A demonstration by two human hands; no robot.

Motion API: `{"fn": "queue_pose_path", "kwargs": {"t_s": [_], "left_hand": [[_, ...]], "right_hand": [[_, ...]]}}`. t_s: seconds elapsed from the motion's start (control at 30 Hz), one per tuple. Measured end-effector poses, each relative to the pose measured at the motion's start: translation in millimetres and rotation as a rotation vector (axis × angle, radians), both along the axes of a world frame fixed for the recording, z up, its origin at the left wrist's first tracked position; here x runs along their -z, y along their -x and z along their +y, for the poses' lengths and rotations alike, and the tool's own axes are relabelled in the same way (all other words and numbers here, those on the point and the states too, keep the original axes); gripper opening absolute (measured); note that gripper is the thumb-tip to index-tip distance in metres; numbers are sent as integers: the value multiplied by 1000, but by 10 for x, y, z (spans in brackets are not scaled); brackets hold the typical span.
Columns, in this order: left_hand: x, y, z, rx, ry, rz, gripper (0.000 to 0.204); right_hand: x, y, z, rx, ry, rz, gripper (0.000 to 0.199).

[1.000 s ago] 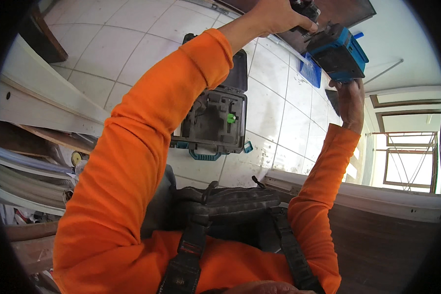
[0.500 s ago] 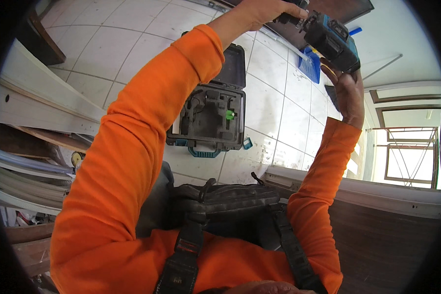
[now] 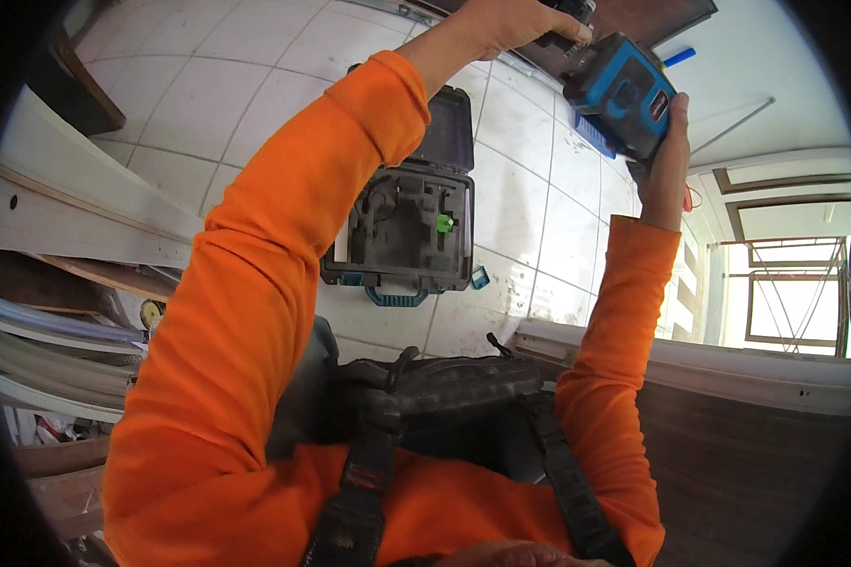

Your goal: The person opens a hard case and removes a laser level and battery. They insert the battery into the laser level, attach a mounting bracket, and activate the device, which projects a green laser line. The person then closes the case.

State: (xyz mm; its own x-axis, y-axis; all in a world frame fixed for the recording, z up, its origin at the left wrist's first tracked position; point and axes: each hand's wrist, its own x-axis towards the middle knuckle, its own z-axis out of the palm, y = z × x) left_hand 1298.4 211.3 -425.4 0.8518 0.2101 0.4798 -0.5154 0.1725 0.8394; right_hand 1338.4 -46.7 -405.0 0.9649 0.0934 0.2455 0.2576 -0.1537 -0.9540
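A black-and-blue boxy device that looks like a laser level (image 3: pixel 626 94) is held up at the top right. My right hand (image 3: pixel 669 151) grips its right side, fingers mostly hidden behind it. My left hand (image 3: pixel 515 21) is closed on a black mount (image 3: pixel 574 26) at the device's upper left; whether the two parts are joined I cannot tell. On the floor below stands an open black carrying case (image 3: pixel 460 222) with a teal handle (image 3: pixel 397 299). Its dark foam has cut-outs, with a small green piece (image 3: pixel 444 223) in one.
Beside the case lies a small teal item (image 3: pixel 480 277) on the white tiles. Behind the device is a blue dustpan (image 3: pixel 591 135). A black bag (image 3: pixel 425 389) hangs at my front. Shelves with long materials (image 3: pixel 57 350) stand left; a dark wooden surface (image 3: pixel 747 472) is at right.
The laser level has turned, so its blue-framed face now shows. My right hand has shifted from under it to its right side. My left hand stays on the mount.
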Motion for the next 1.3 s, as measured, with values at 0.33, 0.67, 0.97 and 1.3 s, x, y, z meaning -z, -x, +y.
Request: {"fn": "queue_pose_path", "kwargs": {"t_s": [0.33, 0.67, 0.97, 1.3], "left_hand": [[175, -180, 24, 111, 329, 56, 57], [198, -146, -121, 21, 121, 181, 56], [377, -185, -143, 165, 185, 369, 42], [1798, -3, -680, 401, -21, 888, 88]], "right_hand": [[-164, 125, -163, -290, 201, -296, 72], [45, -17, -130, 80, 280, -204, 85], [292, -105, -164, 0, 219, -82, 82], [673, -138, -399, -66, 788, 84, 81]]}}
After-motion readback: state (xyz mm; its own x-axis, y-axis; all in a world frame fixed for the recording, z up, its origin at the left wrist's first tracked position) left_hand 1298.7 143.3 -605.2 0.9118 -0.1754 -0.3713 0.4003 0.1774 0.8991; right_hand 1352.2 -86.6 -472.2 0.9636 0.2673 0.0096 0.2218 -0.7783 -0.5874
